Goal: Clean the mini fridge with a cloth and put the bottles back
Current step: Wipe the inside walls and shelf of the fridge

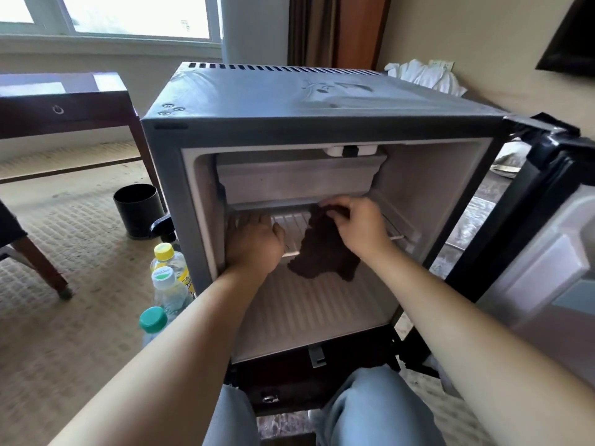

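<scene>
The grey mini fridge point(264, 104) stands in front of me with its door point(547, 239) swung open to the right. Inside, a white wire shelf point(291, 220) crosses the upper part. My right hand point(357, 226) pinches a dark brown cloth point(322, 252) that drapes over the shelf's front edge. My left hand point(254, 243) lies flat on the left end of the shelf, fingers reaching inward. Three plastic bottles stand on the carpet left of the fridge: one with a yellow cap point(164, 251), one with a white cap point(163, 276), one with a green cap point(153, 319).
A black waste bin point(138, 209) stands on the carpet behind the bottles. A dark wooden desk point(64, 104) is at the left, with a chair leg point(42, 268) near it. White crumpled linen point(425, 74) lies behind the fridge. My knees are below the fridge opening.
</scene>
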Motion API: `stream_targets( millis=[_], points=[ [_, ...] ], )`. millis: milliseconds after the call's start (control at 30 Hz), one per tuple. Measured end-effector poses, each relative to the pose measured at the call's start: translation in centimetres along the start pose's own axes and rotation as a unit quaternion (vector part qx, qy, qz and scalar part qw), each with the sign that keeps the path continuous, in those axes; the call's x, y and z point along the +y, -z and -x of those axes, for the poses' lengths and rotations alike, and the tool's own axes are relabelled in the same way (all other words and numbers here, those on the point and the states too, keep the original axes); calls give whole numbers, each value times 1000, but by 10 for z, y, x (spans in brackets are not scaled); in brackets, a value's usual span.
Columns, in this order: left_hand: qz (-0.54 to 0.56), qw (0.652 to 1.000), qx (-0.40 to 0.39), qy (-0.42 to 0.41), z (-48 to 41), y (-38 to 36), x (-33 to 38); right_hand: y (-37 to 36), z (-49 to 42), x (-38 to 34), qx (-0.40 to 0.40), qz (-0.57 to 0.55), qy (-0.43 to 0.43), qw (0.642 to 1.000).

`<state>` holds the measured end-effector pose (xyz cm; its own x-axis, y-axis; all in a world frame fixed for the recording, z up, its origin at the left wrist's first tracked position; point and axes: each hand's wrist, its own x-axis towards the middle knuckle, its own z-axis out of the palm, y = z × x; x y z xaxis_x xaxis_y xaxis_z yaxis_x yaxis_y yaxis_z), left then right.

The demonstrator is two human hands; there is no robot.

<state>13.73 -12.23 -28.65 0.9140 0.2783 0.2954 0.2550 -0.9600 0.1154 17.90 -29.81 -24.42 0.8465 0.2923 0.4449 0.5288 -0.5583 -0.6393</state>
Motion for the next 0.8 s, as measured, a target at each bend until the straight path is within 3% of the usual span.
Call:
stream_targets(
  millis=[167,267,333,400,467,600,800],
  points=[
    [26,1000,-15,4,5,7,2,5,-28,-29,140,69,76,985],
    [30,1000,-6,-3,5,5,1,0,-42,-36,194,24,2,981],
    [33,999,1,-1,4,6,1,-6,-40,-33,101,-3,-49,994],
    [34,999,-8,5,4,8,2,-18,-23,-19,-46,67,-26,996],
    [29,1000,-11,5,4,9,3,-30,4,-5,-114,151,22,982],
    [22,1000,-8,1,4,9,3,-34,40,2,-85,149,84,982],
    [23,1000,3,-6,4,8,2,-34,38,8,-85,94,89,988]
  ],
)
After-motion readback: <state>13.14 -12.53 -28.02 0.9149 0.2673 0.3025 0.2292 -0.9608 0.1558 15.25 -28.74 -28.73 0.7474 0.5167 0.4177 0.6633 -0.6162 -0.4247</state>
